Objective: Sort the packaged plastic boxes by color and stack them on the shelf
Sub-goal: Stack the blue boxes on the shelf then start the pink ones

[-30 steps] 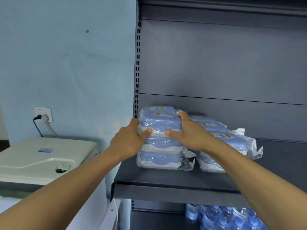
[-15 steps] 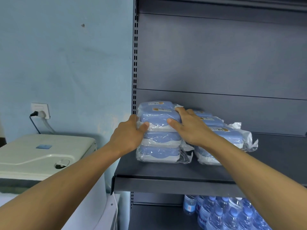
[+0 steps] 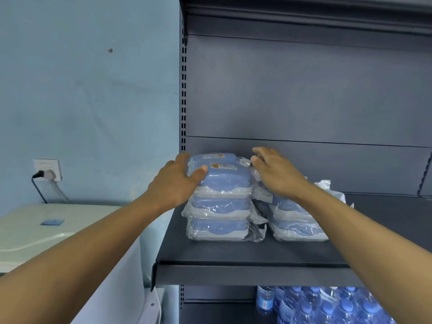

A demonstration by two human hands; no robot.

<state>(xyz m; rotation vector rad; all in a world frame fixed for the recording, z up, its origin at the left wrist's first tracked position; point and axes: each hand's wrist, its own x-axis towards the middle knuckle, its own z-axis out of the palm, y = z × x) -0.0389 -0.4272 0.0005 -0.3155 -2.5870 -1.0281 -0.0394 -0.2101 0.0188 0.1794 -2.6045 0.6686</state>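
Reaching in from the bottom corners, two bare forearms cross over the front lip of the dark shelf toward the wrapped boxes standing on it. Below that shelf, lowest and nearest in view, stand blue-capped water bottles, and off to the left sits a white appliance with a rounded lid. On the shelf, at its left end, a stack of blue boxes in clear plastic wrap rises three high at the front, with another labelled box visible behind the top one. The left hand grips the top box of this stack at its left side: the thumb lies over the front top corner, and the fingers curl around the far left edge. Just to the right, touching or nearly touching the first stack, lies a second pile of blue boxes, lower and partly hidden by the right arm, its loose wrap sticking out to the right. The right hand hovers over the gap between the two piles with fingers slightly bent and spread; its fingertips seem to touch crumpled wrap there, though whether it pinches anything cannot be told. Farther back, a wall socket with a plug and cable sits on the blue wall beside the shelf's slotted upright.
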